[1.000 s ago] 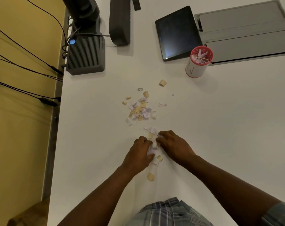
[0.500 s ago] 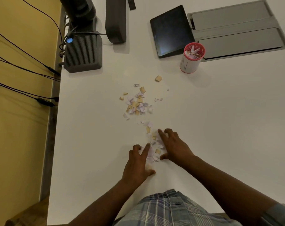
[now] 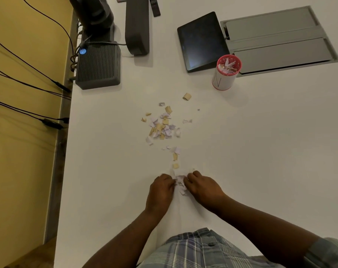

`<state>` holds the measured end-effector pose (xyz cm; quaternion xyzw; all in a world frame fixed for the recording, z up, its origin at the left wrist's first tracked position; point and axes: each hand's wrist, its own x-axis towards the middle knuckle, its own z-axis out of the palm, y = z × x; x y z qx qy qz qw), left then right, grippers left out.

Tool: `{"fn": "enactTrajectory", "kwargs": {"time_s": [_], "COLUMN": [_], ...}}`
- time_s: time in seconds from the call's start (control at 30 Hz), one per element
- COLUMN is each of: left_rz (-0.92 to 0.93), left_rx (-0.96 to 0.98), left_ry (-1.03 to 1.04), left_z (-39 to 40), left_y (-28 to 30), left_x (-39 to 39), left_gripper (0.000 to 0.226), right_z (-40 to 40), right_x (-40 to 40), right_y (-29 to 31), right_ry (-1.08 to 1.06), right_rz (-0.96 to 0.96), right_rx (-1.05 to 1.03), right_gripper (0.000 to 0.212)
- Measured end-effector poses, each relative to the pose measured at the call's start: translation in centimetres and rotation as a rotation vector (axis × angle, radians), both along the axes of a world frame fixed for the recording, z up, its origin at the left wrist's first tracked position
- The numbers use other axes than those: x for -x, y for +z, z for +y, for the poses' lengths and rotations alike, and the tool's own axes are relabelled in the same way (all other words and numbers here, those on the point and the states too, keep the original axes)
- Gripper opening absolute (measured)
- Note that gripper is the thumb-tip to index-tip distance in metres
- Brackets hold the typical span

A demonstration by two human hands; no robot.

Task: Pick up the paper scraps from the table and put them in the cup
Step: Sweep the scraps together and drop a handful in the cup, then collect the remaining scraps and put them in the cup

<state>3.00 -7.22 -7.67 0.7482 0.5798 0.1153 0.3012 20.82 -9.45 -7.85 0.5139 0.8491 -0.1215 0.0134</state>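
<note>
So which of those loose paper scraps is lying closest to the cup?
The curled tan scrap, alone at the far end of the scatter, just short of the cup. The other scraps lie farther back toward the hands.

Dark tablet (image 3: 202,40), ribbed grey box (image 3: 98,66) with blue light, black cables (image 3: 29,64), grey hatch (image 3: 280,39)

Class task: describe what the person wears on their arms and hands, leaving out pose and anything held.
Both forearms are bare. The left hand and right hand carry no gloves, rings or watch that can be seen. A rolled grey-blue sleeve shows at the right arm's upper end. The shirt at the bottom edge is grey-blue plaid with a dark button.
</note>
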Motion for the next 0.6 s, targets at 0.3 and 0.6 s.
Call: {"fn": "enactTrajectory", "kwargs": {"time_s": [0.3,0.6], "left_rz": [-0.225,-0.401], "left_rx": [0.201,0.37], "left_ry": [0.329,0.427], "left_z": [7.4,13.6], "left_y": [2.0,3.9], "left_x": [-0.5,-2.0], "left_gripper": [0.008,0.012], "right_z": [5.9,15.4], "right_x": [-3.5,-12.0], "right_y": [2.7,9.3], "right_ry": [-0.731,-0.957], "right_rz": [0.535,0.881], "right_rx": [0.281,0.41], "right_gripper": [0.02,0.027]}}
